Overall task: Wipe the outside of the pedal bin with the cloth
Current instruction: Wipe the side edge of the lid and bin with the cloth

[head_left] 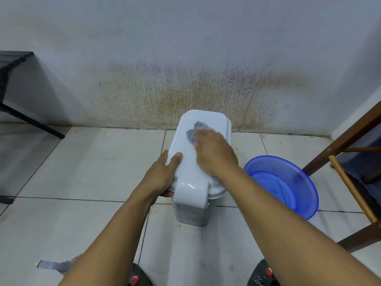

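Pale floor tiles (92, 162) met a stained wall (185, 89), and the white pedal bin (191, 195) stood there beside a blue basin (288, 182). On its closed lid, the right hand (214, 153) pressed the grey cloth (195, 131), fingers flat over it. The left hand (162, 174) was clamped on the lid's left edge

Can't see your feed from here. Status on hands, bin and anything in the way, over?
Left hand gripping the white plastic pedal bin at its lid edge. Right hand pressing the grey cloth on the lid. Blue plastic basin beside it, clear.
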A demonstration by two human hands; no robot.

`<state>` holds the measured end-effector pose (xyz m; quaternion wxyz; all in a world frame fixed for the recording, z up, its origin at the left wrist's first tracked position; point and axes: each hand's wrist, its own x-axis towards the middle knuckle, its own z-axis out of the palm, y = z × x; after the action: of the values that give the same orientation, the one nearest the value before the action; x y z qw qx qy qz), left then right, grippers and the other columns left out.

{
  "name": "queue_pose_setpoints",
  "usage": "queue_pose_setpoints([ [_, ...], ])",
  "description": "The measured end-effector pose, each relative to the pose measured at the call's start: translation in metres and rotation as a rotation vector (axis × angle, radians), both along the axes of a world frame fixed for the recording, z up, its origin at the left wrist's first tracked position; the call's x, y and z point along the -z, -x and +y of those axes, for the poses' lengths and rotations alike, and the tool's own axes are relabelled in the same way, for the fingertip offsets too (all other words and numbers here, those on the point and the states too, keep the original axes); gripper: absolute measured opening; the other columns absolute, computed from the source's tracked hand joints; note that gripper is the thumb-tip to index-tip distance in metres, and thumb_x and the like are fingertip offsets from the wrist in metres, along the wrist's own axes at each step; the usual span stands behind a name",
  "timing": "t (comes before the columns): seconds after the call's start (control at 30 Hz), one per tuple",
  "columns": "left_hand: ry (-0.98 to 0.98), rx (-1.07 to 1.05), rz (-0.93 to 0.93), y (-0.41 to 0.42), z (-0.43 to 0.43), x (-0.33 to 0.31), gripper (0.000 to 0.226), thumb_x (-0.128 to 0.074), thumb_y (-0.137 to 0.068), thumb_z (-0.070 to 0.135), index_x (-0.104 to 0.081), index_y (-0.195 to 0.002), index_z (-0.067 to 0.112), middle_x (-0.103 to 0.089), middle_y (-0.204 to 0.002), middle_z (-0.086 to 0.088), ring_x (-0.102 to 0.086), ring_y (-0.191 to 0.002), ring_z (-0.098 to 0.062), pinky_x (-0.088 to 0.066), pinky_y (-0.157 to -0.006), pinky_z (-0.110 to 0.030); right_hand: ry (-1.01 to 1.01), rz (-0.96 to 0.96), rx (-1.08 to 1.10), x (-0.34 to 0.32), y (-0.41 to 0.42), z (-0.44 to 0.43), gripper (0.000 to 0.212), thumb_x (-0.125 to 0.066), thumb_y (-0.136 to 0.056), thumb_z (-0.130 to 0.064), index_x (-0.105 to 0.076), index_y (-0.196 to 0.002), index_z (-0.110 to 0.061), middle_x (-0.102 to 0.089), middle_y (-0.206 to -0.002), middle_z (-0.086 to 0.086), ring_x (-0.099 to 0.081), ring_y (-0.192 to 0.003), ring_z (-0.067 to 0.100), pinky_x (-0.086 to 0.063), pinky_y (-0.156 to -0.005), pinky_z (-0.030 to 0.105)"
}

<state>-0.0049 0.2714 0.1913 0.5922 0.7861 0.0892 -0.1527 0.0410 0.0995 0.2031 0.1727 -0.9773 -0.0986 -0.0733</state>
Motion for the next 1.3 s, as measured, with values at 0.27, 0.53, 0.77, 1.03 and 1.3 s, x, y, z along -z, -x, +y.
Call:
queue_pose_setpoints([
  [0.27,-0.054,0.011,-0.056,0.002,0.001,0.006,0.032,-0.044,-0.097,0.065,-0.057,-0.121,0.047,-0.069,-0.087,0.005,-0.057,-0.057,-0.011,-0.042,-0.045,-0.026,0.034,0.126,-0.199,-0.007,0.012,0.004,0.056,-0.038,-0.101,-0.014,-0.027,-0.155,-0.023,-0.026,-0.162,-0.003,-0.016,-0.15,0.016,-0.006,-0.124,0.036],
  [0.53,-0.051,-0.013,-0.043,0.001,0.0,0.008,0.034,-0.045,-0.097,0.066,-0.056,-0.123,0.046,-0.069,-0.094,0.005,-0.056,-0.064,-0.014,-0.041,-0.044,-0.023,0.033,0.162,-0.008,-0.006,-0.073,-0.016,0.051,-0.04,-0.096,-0.011,-0.04,-0.146,-0.022,-0.037,-0.156,0.001,-0.029,-0.144,0.021,-0.018,-0.12,0.042],
  [0.77,-0.031,-0.025,-0.044,-0.001,0.0,0.015,0.031,-0.045,-0.096,0.066,-0.058,-0.119,0.049,-0.067,-0.084,0.008,-0.054,-0.058,-0.012,-0.04,-0.043,-0.024,0.038,0.1,-0.178,-0.011,-0.009,0.01,0.054,-0.039,-0.1,-0.015,-0.032,-0.153,-0.024,-0.03,-0.16,-0.001,-0.02,-0.149,0.018,-0.004,-0.124,0.036],
  [1.03,-0.064,-0.021,0.012,-0.018,0.021,0.005,0.054,-0.057,-0.086,0.074,-0.054,-0.13,0.043,-0.069,-0.101,0.002,-0.056,-0.065,-0.015,-0.043,-0.052,-0.026,-0.215,0.057,0.09,0.015,0.057,-0.029,0.069,-0.044,-0.089,0.006,-0.039,-0.15,-0.026,-0.03,-0.157,-0.009,-0.024,-0.147,0.013,-0.025,-0.118,0.032],
  [1.3,-0.17,-0.282,-0.012,0.016,0.014,0.017,0.089,-0.042,-0.079,0.084,-0.021,-0.154,0.041,-0.048,-0.149,-0.006,-0.055,-0.125,-0.034,-0.058,-0.09,-0.051,-0.155,-0.055,0.32,0.002,0.035,-0.081,0.045,-0.049,-0.088,-0.005,-0.052,-0.13,-0.019,-0.054,-0.114,0.013,-0.056,-0.102,0.039,-0.042,-0.074,0.038],
])
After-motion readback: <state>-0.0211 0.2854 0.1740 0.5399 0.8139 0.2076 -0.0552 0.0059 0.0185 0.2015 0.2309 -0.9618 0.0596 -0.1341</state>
